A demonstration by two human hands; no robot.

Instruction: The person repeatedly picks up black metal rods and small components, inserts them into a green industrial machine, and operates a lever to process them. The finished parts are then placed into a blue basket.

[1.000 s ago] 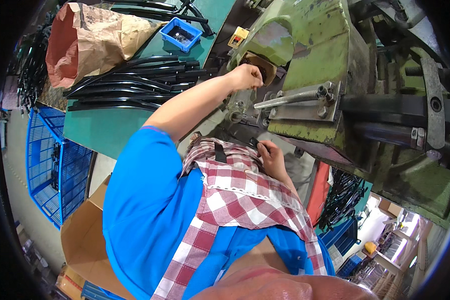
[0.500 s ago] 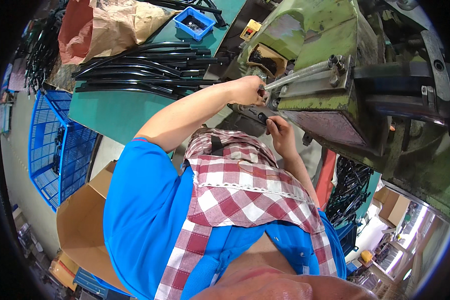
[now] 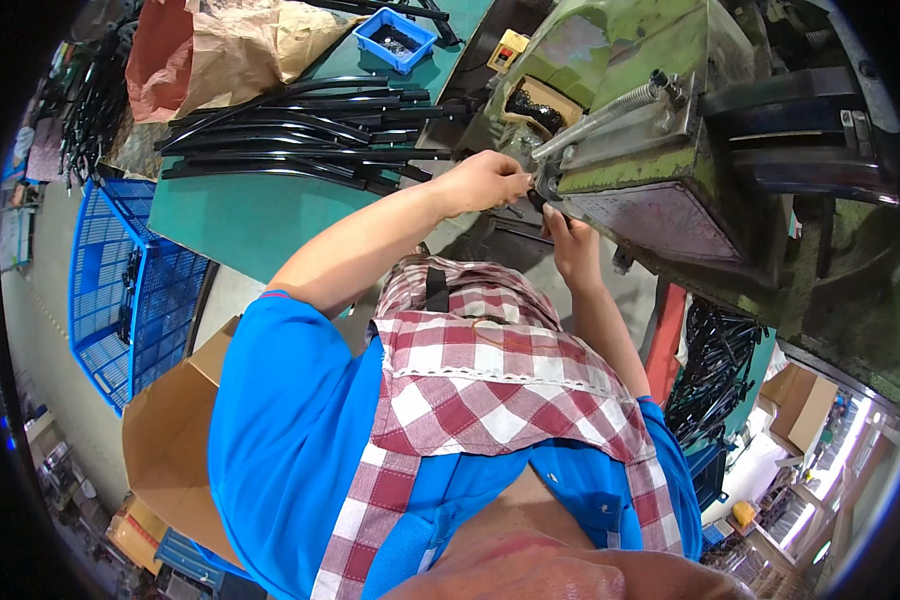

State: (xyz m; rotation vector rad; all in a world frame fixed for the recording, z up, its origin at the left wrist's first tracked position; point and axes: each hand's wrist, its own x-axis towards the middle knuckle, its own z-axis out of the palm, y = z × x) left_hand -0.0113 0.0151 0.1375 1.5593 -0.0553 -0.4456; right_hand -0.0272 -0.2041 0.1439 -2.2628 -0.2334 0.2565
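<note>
My left hand [image 3: 486, 184] is at the front of a green machine [image 3: 660, 195], its fingers pinched close to the metal tooling. Whatever lies between those fingertips is too small to make out. Just below and to the right, my right hand [image 3: 574, 246] grips the end of a small black part [image 3: 537, 201] between thumb and fingers. The part's far end reaches up to the tooling beside my left fingertips; whether it touches is hidden. A threaded rod with a spring [image 3: 605, 118] slants across the machine just above both hands.
Black curved tubes [image 3: 280, 135] lie on a green table [image 3: 220, 215], near a blue bin [image 3: 397, 40] of small parts and brown paper [image 3: 260, 45]. A small open box [image 3: 542, 105] sits on the machine. Left stand a blue crate [image 3: 135, 290] and a cardboard box [image 3: 175, 440]; more black parts [image 3: 710, 375] lie right.
My right hand has lifted the black part up and slightly right, to the tooling. My left hand stays near the tooling, its fingers now nearer the machine front. The whole view has shifted slightly.
</note>
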